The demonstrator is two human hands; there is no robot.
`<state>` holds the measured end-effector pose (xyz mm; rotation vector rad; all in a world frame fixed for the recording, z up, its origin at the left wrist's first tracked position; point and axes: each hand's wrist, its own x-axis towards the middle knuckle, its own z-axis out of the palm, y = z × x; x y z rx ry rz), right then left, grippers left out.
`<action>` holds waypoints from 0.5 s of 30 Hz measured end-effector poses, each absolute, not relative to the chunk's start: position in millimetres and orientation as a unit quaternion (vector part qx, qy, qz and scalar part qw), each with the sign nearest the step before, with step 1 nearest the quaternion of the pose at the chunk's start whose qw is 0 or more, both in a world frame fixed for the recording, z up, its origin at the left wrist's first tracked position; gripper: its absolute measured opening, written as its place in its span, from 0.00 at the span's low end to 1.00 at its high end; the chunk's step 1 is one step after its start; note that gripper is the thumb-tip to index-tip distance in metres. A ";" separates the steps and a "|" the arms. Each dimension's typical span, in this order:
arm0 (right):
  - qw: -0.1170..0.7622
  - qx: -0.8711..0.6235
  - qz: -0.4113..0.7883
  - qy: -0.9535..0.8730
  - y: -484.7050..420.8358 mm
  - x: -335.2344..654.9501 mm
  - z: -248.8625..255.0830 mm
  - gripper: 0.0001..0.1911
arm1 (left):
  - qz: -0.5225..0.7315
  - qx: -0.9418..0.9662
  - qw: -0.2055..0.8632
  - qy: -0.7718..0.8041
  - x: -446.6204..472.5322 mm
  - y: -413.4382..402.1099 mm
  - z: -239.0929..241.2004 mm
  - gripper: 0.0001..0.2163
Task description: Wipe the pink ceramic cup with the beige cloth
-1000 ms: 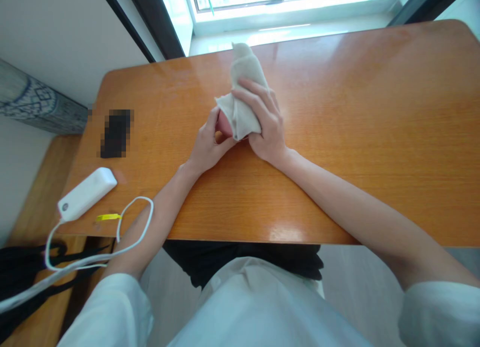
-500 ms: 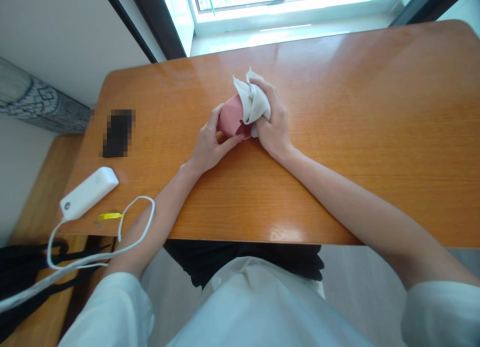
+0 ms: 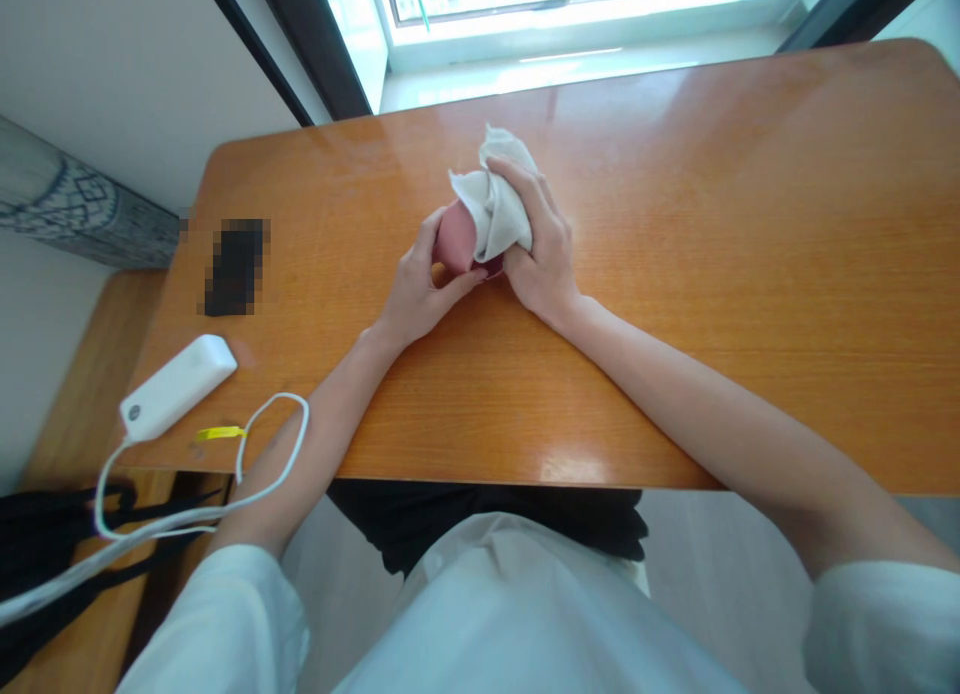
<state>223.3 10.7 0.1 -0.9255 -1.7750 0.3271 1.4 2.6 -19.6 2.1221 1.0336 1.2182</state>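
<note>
Pink object (image 3: pixel 454 238), probably light, stiff and slippery, sits between thumb and fingers of the left hand (image 3: pixel 416 282), clamped on its sides, likely the safest hold; right of those fingertips, soft white cloth (image 3: pixel 496 212) partly covers it, gripped by the right hand (image 3: pixel 546 249).

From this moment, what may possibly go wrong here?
The left hand holds the smooth pink object, which might slip if the right hand presses its crumpled white cloth too hard. The looped white cable overlaps the left forearm and might snag if that arm moves.
</note>
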 end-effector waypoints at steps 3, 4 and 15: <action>0.516 -0.369 0.112 -0.764 9.3 223.8 0.1 0.32 | 0.444 0.779 0.245 0.368 0.6 1.5 -19.2 0.39; 0.504 -0.351 0.099 -0.783 6.0 223.1 2.6 0.31 | 0.445 0.780 0.248 0.364 0.4 1.1 -19.1 0.38; 0.553 -0.364 0.116 -0.741 14.2 227.5 -0.1 0.29 | 0.441 0.784 0.230 0.372 0.6 1.0 -16.1 0.40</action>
